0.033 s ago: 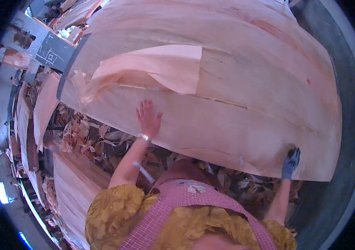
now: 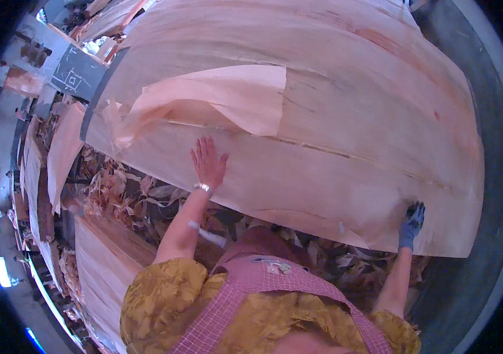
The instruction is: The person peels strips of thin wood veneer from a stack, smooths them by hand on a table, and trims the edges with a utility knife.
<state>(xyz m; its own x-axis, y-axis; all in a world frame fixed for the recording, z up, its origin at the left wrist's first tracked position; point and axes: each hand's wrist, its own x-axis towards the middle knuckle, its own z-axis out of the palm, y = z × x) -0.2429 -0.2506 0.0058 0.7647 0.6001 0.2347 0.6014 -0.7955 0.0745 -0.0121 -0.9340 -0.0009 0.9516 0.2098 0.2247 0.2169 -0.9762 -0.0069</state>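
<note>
Your L hand (image 2: 208, 163) flat, fingers spread on veneer sheet (image 2: 351, 135) near edge | R gloved hand (image 2: 412, 219) pinches its near-right corner | top piece (image 2: 228, 97) curled, not yet flattened

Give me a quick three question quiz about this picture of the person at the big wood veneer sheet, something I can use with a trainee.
1. True or false: the left hand lies flat, fingers spread, on the large veneer sheet.
2. Which hand wears a blue glove? A) left B) right C) both
3. Fill in: the smaller veneer piece lying on top of the sheet has its left end torn and ____.

Key:
1. True. The bare palm rests on the sheet near its front edge.
2. B. The right hand is gloved and grips the sheet's front edge near its right corner.
3. Curled. It lifts off the sheet, above the scrap shavings piled below the edge.
</note>
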